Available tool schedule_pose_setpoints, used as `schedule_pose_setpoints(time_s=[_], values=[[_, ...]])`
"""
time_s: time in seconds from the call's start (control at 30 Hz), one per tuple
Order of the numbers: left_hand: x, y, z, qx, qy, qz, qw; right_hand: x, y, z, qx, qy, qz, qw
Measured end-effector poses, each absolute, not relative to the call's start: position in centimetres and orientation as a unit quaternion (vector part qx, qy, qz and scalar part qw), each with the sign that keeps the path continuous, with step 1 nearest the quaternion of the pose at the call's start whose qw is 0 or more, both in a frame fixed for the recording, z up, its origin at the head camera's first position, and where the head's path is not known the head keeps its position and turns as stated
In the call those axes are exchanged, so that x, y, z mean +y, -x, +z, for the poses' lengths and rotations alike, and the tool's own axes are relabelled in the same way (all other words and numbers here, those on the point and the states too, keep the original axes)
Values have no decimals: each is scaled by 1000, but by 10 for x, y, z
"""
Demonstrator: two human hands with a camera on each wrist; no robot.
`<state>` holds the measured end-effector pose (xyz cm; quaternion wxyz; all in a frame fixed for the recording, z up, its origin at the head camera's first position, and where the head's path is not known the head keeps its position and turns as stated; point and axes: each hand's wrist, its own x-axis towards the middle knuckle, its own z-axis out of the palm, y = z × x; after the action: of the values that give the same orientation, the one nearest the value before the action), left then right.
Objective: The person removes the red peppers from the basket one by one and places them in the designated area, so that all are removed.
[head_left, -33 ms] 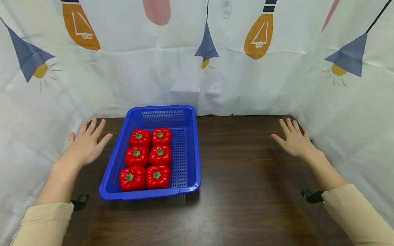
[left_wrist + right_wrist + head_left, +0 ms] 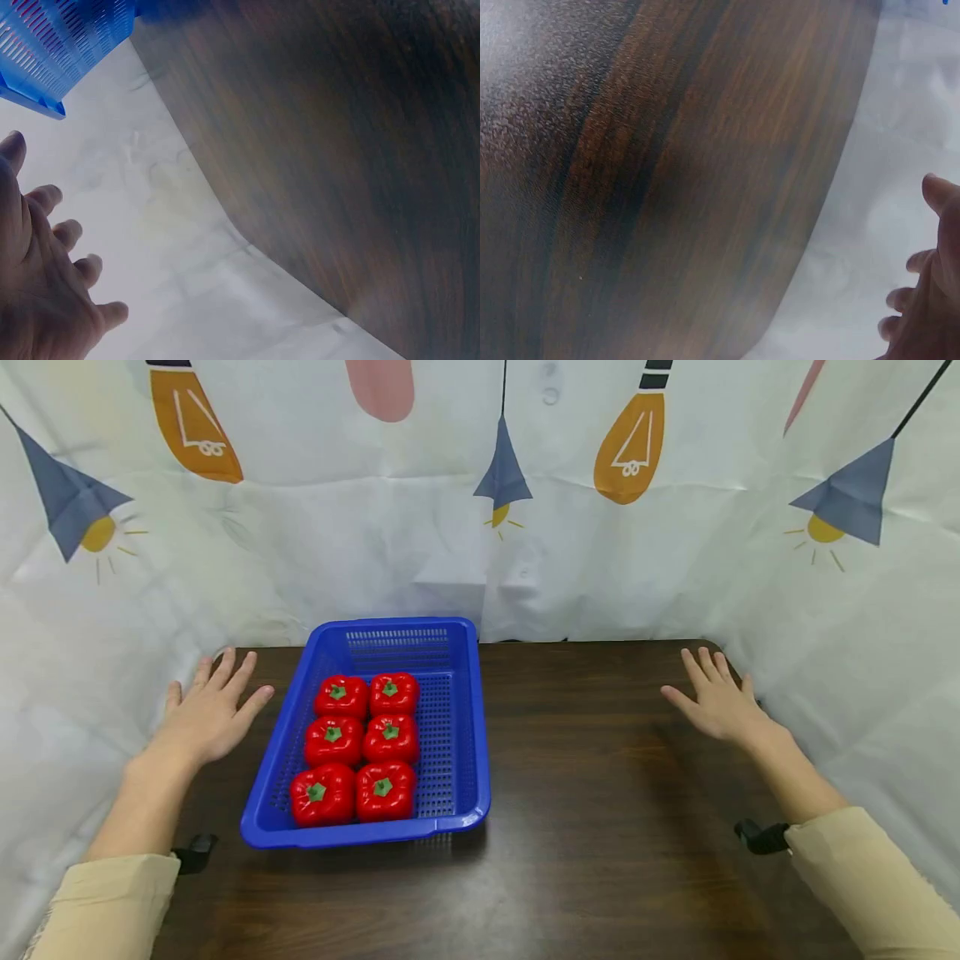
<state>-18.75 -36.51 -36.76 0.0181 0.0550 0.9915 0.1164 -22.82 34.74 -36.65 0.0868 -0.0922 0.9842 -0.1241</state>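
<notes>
Left of the blue basket (image 2: 367,833), near its rim, I have the left hand (image 2: 206,714) with its fingers spread and the thumb angled toward the basket, holding nothing. Well apart, on the basket's right, the right hand (image 2: 720,703) has its fingers slightly fanned and the thumb standing out, also holding nothing. (Whether either palm touches the counter (image 2: 585,793) beneath the basket, I cannot tell from my end.) Behind the basket hangs a white cloth (image 2: 450,560) printed with lamps and bulbs.

Inside the basket, toward its left wall, sit six red peppers (image 2: 333,750) in two columns of three, green stems up, packed against one another; a strip of bare mesh runs between them and the basket's right wall. I judge each pepper light and fairly firm, with a glossy skin that could slip under a narrow pinch. I would take one by its broad shoulders, fingers on opposite sides, and not by the short stem; the column facing the bare strip offers the easiest room for fingers. The basket itself looks like thin, stiff plastic, best held under both side rims, and with its load lying off-centre I would expect its left side to feel heavier.
</notes>
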Motion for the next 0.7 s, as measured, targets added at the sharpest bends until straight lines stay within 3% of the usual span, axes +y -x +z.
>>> schedule_pose_setpoints(time_s=[0.4,0.7], values=[[-363,191,-365,990,-61,127,16,343,228,-372,983,92,-125,95],[-354,186,-360,987,-77,137,-2,328,230,-367,978,119,-155,70]])
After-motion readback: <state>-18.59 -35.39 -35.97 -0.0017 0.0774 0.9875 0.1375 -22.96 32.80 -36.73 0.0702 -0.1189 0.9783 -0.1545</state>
